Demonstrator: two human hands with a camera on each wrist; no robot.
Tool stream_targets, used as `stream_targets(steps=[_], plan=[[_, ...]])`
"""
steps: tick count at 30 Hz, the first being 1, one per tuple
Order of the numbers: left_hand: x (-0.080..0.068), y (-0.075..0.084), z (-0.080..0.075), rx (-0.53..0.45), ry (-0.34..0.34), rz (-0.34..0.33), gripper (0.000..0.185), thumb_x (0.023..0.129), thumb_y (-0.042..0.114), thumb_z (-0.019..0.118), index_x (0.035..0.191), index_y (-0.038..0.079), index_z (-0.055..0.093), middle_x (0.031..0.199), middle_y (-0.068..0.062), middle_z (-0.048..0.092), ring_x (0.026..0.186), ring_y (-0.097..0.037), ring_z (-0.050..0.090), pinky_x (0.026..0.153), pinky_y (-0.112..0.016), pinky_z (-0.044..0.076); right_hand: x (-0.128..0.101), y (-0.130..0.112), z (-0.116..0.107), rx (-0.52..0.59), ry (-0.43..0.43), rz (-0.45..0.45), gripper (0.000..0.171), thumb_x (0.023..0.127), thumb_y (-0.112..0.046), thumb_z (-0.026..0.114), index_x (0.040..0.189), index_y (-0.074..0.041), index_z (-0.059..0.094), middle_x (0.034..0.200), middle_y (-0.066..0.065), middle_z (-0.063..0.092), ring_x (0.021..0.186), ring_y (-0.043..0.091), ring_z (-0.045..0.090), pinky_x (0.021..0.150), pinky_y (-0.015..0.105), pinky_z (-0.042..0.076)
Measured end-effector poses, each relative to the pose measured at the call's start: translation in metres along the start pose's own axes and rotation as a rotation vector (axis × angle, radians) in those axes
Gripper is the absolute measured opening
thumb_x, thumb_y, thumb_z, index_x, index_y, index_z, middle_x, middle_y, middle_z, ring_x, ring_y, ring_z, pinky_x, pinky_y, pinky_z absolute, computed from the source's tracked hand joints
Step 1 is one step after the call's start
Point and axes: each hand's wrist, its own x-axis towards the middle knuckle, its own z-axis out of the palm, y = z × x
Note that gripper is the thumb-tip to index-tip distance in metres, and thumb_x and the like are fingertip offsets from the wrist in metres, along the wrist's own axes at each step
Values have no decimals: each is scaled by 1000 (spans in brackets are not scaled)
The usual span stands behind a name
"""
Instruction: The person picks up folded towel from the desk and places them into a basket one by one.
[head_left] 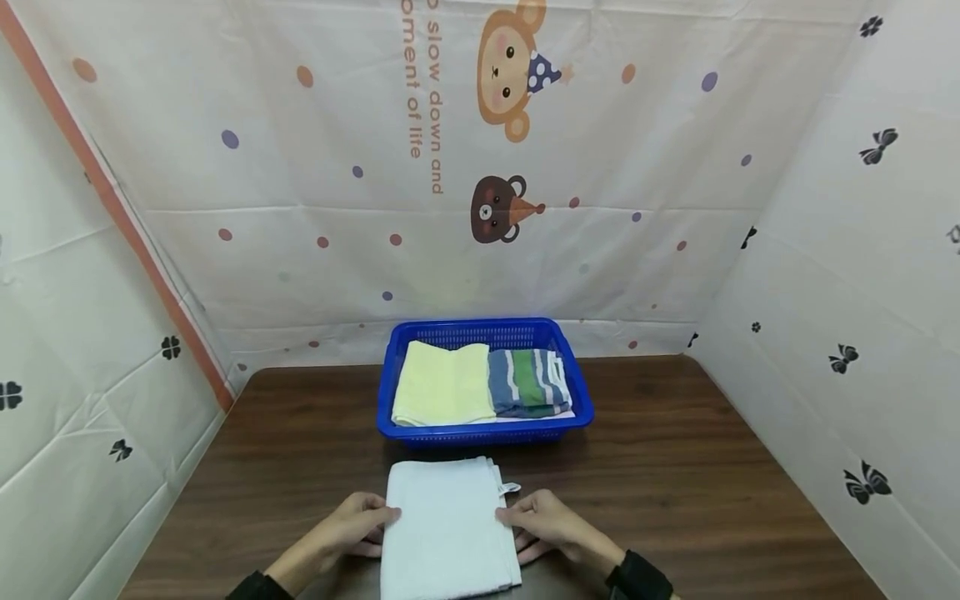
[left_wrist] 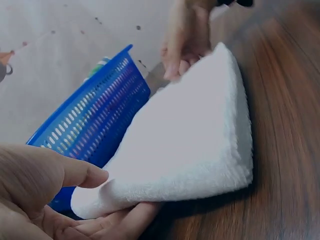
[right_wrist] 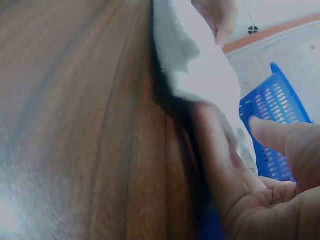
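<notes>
A folded white towel point(head_left: 448, 529) lies in front of the basket, a small loop at its right edge. My left hand point(head_left: 362, 525) pinches its left edge, thumb on top and fingers underneath. On the opposite side my right hand point(head_left: 546, 527) grips the right edge the same way. In the left wrist view the towel point(left_wrist: 185, 130) looks thick and slightly raised off the table at its near edge. The right wrist view shows fingers point(right_wrist: 212, 145) beneath the towel.
Just beyond the towel stands a blue plastic basket point(head_left: 486, 432). Inside are a folded yellow towel point(head_left: 444, 385) and a folded striped cloth point(head_left: 528, 382), side by side. The brown wooden table point(head_left: 675, 467) is bounded by printed white curtains point(head_left: 600, 275) at the back and sides.
</notes>
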Motion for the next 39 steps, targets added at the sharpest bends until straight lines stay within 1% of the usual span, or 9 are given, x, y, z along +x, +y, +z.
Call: stream_targets(steps=[4,9,14,19,24,27,33,37,39], plan=[[0,1,1,-7,-80,-14,26,101,22,59,104,-4,62,87,-7,68,77,-13,66,71,-29,63,2,1,4,-30,14,-30,34,100,-31,66,107,2,72,75,2,73,59,6,68,56,24,60],[0,4,6,-28,-121,11,32,102,18,57,118,-9,53,95,-12,68,81,-16,68,74,-34,64,1,1,8,-37,34,-105,23,96,-17,71,106,3,69,71,-1,71,54,6,65,51,25,58],[-14,15,0,-39,-153,44,37,102,17,58,125,-10,45,100,-15,65,87,-18,68,77,-40,64,-12,-14,8,-107,10,-209,17,96,-13,70,103,2,69,64,-4,63,57,8,68,51,32,60],[-46,40,-18,-61,-242,135,37,104,18,58,126,-6,42,99,-10,68,90,-20,71,78,-43,64,-39,-51,10,-172,23,-338,22,95,-12,71,107,6,67,62,-3,55,53,7,63,52,56,57],[-56,87,-42,-88,-303,266,40,105,16,56,132,-6,38,110,-13,71,96,-24,72,83,-49,63,-49,-97,0,-246,89,-459,39,95,-10,71,125,13,62,91,22,76,62,9,71,51,47,60],[-38,124,-53,-18,-196,295,40,105,16,56,134,-6,39,112,-15,71,96,-24,72,83,-48,63,-33,-130,-15,-339,172,-446,50,97,-13,70,136,14,53,105,30,74,65,18,74,53,38,61],[39,192,-65,112,47,200,53,105,20,55,148,-4,34,131,-24,56,114,-32,64,92,-44,61,27,-186,-59,-444,302,-258,64,100,-20,66,152,5,39,129,31,64,88,31,75,70,42,64],[82,201,-68,115,82,124,58,105,15,56,153,-6,30,143,-29,48,132,-44,54,101,-49,56,64,-195,-71,-465,272,-154,59,102,-15,64,152,5,40,124,25,67,86,26,74,75,42,64],[96,196,-68,109,96,99,57,103,10,56,151,-8,33,143,-31,49,132,-45,55,101,-50,56,79,-193,-71,-458,237,-125,32,101,-10,63,127,9,58,100,19,71,74,20,72,72,40,64]])
